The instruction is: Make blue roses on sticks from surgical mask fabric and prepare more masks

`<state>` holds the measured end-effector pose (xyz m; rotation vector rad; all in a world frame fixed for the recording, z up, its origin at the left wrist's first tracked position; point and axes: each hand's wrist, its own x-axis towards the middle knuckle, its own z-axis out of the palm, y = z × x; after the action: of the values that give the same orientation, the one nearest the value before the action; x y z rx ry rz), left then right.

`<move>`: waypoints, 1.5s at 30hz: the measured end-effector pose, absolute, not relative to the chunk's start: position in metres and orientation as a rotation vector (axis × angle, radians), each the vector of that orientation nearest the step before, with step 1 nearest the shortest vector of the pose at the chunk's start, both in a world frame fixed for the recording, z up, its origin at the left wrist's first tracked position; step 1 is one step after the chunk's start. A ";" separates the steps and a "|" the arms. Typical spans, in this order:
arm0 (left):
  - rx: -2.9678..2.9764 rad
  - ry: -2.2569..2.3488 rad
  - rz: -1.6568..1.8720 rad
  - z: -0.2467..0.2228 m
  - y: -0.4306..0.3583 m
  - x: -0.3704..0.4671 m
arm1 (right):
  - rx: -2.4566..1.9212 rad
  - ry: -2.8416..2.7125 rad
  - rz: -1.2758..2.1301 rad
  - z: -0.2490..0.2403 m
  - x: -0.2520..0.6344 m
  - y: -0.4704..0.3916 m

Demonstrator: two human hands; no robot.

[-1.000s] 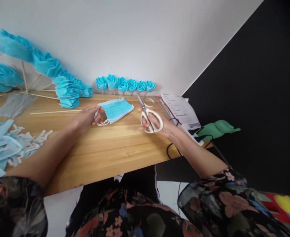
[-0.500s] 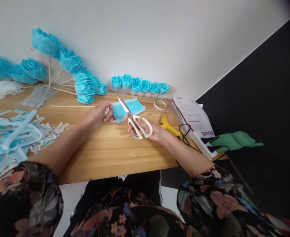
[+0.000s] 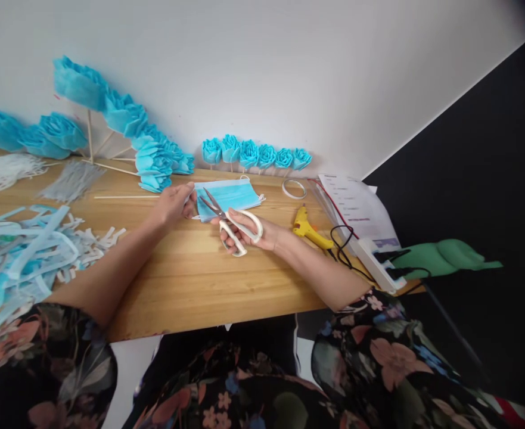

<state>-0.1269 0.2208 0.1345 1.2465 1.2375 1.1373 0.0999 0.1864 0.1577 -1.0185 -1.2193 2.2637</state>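
Blue disposable face masks [image 3: 239, 193] lie stacked on the wooden table, white ear loops poking out at their edges. At the left end of the stack, my left hand [image 3: 175, 205] has its fingers closed on the edge of a mask; its fingertips are partly hidden. My right hand [image 3: 264, 233] grips white-handled scissors [image 3: 223, 215], fingers through the handles. The blades are a little apart, pointing up and left over the near left part of the masks. Whether they touch the mask, I cannot tell.
Blue flowers on sticks [image 3: 248, 154] lean along the wall. Cut strips [image 3: 34, 250] are heaped at the left, near grey wires [image 3: 72, 179] and white loops [image 3: 9, 171]. To the right are a tape roll [image 3: 294, 189], a yellow glue gun [image 3: 309, 229] and a power strip [image 3: 381, 265].
My right hand has brought the scissors left and slightly down, toward the left end of the masks. My left hand has shifted slightly left, and the loops bunched in it no longer show clearly.
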 end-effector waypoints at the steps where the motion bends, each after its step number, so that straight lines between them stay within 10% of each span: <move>1: 1.276 1.267 1.136 0.136 0.219 -0.126 | -1.016 -1.221 2.272 0.157 0.098 0.188; 45: 1.241 1.325 1.213 0.147 0.212 -0.121 | -0.783 -0.895 2.312 0.143 0.057 0.225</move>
<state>-0.1209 0.2122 0.1468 1.2406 1.3246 1.2132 0.0573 0.2245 0.1432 -0.7828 -0.8948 2.3116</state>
